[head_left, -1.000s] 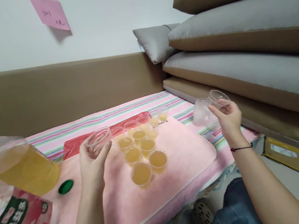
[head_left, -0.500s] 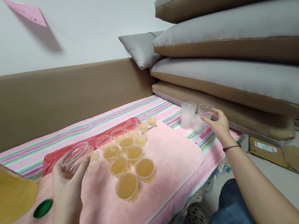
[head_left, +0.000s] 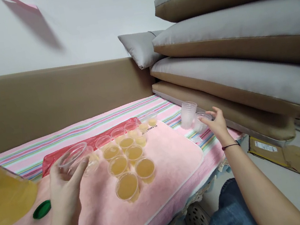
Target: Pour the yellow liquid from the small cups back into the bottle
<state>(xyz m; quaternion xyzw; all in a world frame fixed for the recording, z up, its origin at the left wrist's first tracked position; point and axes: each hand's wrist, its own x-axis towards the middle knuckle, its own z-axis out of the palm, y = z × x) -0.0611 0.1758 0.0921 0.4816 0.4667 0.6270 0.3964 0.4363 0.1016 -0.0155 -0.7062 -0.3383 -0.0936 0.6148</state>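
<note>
Clear plastic sits in the curled fingers of my left hand [head_left: 65,188], which has a light hold on an empty-looking cup [head_left: 73,157]. My right hand [head_left: 218,127] is spread, thumb and fingers well apart, beside a second cup [head_left: 198,124] (whether my thumb brushes its rim, I cannot tell). That one stands near a stack of cups [head_left: 189,115]. Between my hands, cups of yellow drink [head_left: 127,187] stand upright on a pink mat [head_left: 175,177]; farther left lie a green cap [head_left: 42,210] and a large container of yellow liquid [head_left: 6,198]. I judge this step to be handling cups, not pouring; the next move calls for a gentle grip and care around the filled rims.
</note>
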